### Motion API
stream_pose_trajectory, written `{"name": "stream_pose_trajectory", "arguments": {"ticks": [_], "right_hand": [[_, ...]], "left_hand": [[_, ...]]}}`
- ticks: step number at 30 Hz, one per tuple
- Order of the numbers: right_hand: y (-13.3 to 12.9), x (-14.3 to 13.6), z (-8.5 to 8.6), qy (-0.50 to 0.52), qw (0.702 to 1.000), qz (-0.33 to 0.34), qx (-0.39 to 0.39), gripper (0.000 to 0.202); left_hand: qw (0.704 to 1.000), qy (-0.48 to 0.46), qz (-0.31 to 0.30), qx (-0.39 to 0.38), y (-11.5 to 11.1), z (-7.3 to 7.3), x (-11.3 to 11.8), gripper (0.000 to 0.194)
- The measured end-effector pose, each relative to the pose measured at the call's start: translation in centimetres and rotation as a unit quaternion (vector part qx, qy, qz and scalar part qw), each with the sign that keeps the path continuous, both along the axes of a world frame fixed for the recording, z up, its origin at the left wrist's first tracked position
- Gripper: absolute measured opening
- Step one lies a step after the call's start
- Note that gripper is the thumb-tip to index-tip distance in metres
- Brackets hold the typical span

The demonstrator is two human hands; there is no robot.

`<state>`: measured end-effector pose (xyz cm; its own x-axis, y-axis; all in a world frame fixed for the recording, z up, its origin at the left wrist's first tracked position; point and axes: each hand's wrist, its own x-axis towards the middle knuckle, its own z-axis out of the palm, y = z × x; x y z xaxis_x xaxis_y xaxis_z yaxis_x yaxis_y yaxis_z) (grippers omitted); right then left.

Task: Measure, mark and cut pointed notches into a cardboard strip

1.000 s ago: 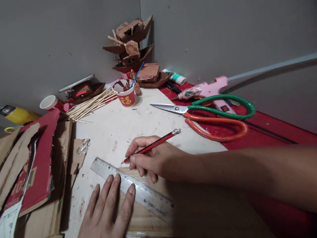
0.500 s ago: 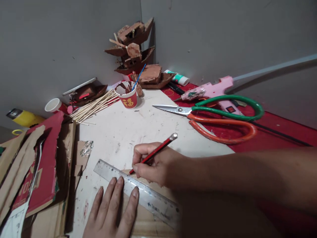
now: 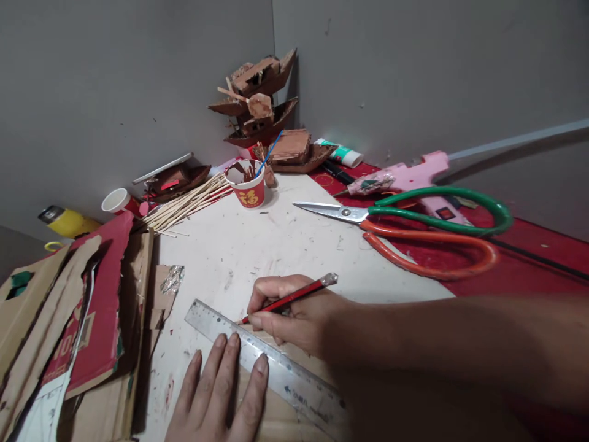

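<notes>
A clear ruler (image 3: 285,374) lies slanted across a piece of tan cardboard (image 3: 276,423) on the white work surface. My left hand (image 3: 221,393) has its fingers spread, with several fingertips pressing on the ruler's near edge. In my right hand (image 3: 294,313) is a red pencil (image 3: 294,297), pinched between the fingers, its tip at the ruler's far edge near the left end. Shadow covers the right end of the ruler and the area under my right forearm.
Big scissors (image 3: 354,212) with green and orange handles lie at the right, by a pink glue gun (image 3: 405,175). Behind are a red paper cup (image 3: 250,190), thin sticks (image 3: 188,202) and cardboard boats (image 3: 262,104). Cardboard pieces (image 3: 101,307) are piled at the left.
The whole view has shifted, so things appear slightly lower and further right. The pencil in my right hand leans lower, its tip still by the ruler. My left hand stays on the ruler.
</notes>
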<state>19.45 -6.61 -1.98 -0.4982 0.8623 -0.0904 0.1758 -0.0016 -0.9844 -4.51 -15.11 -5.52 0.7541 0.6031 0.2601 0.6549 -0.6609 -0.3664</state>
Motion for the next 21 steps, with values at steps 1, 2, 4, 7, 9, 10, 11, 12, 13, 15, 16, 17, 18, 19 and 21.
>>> {"name": "stream_pose_trajectory", "arguments": {"ticks": [1, 2, 4, 7, 9, 10, 11, 12, 13, 15, 16, 17, 18, 19, 21], "right_hand": [[0.0, 0.0, 0.0, -0.002, 1.0, 0.003, 0.008, 0.007], [0.1, 0.0, 0.0, -0.006, 1.0, 0.005, 0.016, 0.007], [0.1, 0.0, 0.0, -0.012, 1.0, 0.006, 0.024, 0.007], [0.2, -0.1, -0.1, 0.001, 0.999, 0.006, 0.033, 0.007], [0.2, -0.2, -0.2, 0.014, 0.999, 0.008, 0.039, 0.006], [0.2, -0.3, -0.4, 0.017, 0.999, 0.009, 0.04, 0.005], [0.3, -0.3, -0.5, 0.019, 0.999, 0.01, 0.041, 0.005], [0.3, -0.4, -0.7, 0.021, 0.999, 0.008, 0.043, 0.004], [0.3, -0.4, -0.8, 0.024, 0.999, 0.009, 0.045, 0.004], [0.3, -0.4, -1.1, 0.029, 0.998, 0.013, 0.046, 0.005], [0.3, -0.4, -1.1, 0.03, 0.998, 0.014, 0.046, 0.005], [0.4, -0.4, -1.1, 0.028, 0.998, 0.017, 0.045, 0.006], [0.4, -0.4, -1.0, 0.028, 0.998, 0.018, 0.045, 0.006], [0.4, -0.3, -0.8, 0.027, 0.999, 0.018, 0.044, 0.006], [0.4, -0.2, -0.2, 0.016, 0.999, 0.009, 0.027, 0.006]], "left_hand": [[1.0, 0.001, 0.0, 0.0, 0.0, 0.0, 0.0, 0.068], [1.0, 0.002, 0.001, 0.001, 0.0, 0.0, 0.1, 0.069], [1.0, 0.003, 0.003, 0.002, -0.1, 0.0, 0.1, 0.069], [1.0, -0.003, 0.008, 0.01, -0.1, 0.0, 0.3, 0.069], [1.0, -0.009, 0.006, 0.013, -0.1, 0.0, 0.3, 0.069], [1.0, -0.011, 0.005, 0.014, -0.1, 0.0, 0.3, 0.069], [1.0, -0.012, 0.004, 0.014, -0.1, 0.0, 0.3, 0.069], [1.0, -0.012, 0.005, 0.016, -0.1, 0.0, 0.3, 0.068], [1.0, -0.011, 0.005, 0.017, -0.1, 0.0, 0.4, 0.068], [1.0, -0.009, 0.005, 0.021, -0.1, 0.1, 0.3, 0.067], [1.0, -0.008, 0.004, 0.023, -0.1, 0.1, 0.4, 0.067], [1.0, -0.006, 0.004, 0.025, -0.1, 0.1, 0.4, 0.067], [1.0, -0.004, 0.003, 0.026, -0.1, 0.2, 0.4, 0.068], [1.0, -0.002, 0.003, 0.027, -0.2, 0.2, 0.4, 0.068], [1.0, 0.001, 0.004, 0.027, -0.2, 0.3, 0.4, 0.069]]}}
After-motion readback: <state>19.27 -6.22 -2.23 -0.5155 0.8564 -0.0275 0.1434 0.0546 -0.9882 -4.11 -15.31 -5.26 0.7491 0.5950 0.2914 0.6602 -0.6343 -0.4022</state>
